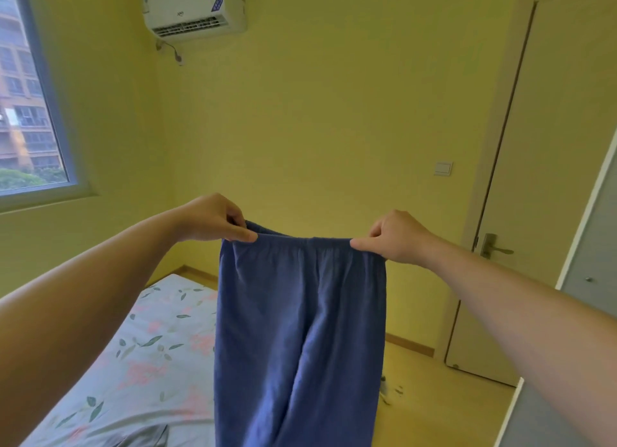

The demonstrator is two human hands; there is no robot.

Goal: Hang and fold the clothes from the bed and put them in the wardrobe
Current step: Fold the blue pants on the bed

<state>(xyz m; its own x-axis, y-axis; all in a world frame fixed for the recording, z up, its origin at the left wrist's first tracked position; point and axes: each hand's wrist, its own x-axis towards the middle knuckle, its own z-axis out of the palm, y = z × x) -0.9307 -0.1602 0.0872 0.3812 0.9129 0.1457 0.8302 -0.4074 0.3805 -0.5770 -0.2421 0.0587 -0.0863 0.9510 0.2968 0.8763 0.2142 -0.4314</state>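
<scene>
A pair of blue trousers point(300, 329) hangs in the air in front of me, held up by its elastic waistband. My left hand point(213, 219) pinches the waistband's left end. At the right end, my right hand point(397, 237) pinches it too. The legs hang straight down past the bottom of the view, over the bed point(153, 346) with its floral sheet. A grey garment point(140, 438) lies on the bed at the bottom edge, mostly out of view.
A window point(30, 105) is on the left wall and an air conditioner point(195, 9) high up. A closed door point(547, 196) with a handle stands at the right, and a grey panel edge point(594, 246) at far right. Wooden floor point(434, 396) lies right of the bed.
</scene>
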